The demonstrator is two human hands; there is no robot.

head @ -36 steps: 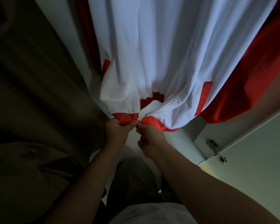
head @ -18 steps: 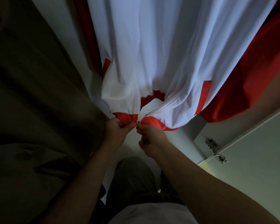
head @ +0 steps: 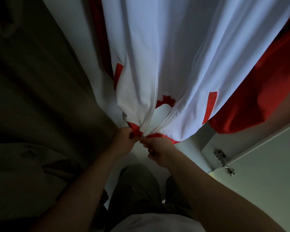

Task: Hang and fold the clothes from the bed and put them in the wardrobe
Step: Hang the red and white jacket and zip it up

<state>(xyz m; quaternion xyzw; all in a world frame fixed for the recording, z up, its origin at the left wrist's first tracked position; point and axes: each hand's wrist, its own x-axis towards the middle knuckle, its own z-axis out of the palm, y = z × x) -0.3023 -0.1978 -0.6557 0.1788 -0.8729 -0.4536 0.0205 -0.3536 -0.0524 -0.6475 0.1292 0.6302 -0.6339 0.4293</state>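
We see a white jacket point(head: 174, 47) with red trim hanging in front of us. Its front is open at the bottom, and its two zip edges run down to meet at the red hem point(head: 134, 128). Our left hand point(head: 124, 142) is at the lowest point of the jacket, on the left side of the opening, with thumb and curled fingers pinching the red hem there. Our right hand point(head: 157, 151) is just beside it on the right side of the opening, fingers curled tight and pinching the bottom of that zip edge. We cannot tell whether a zip slider sits between the fingertips. The cloth is drawn taut from both grips, rising in long folds. A red sleeve point(head: 258, 97) of the jacket hangs on its right. To the left of the jacket, close against it, hangs a dark olive garment point(head: 37, 106). Below and to the right of the jacket is a pale wardrobe door point(head: 266, 181) with two metal hinges point(head: 220, 154) at its edge. Beneath the jacket's hem, past our forearms, we see our grey trousers point(head: 137, 186) and the edge of a white shirt point(head: 154, 222).
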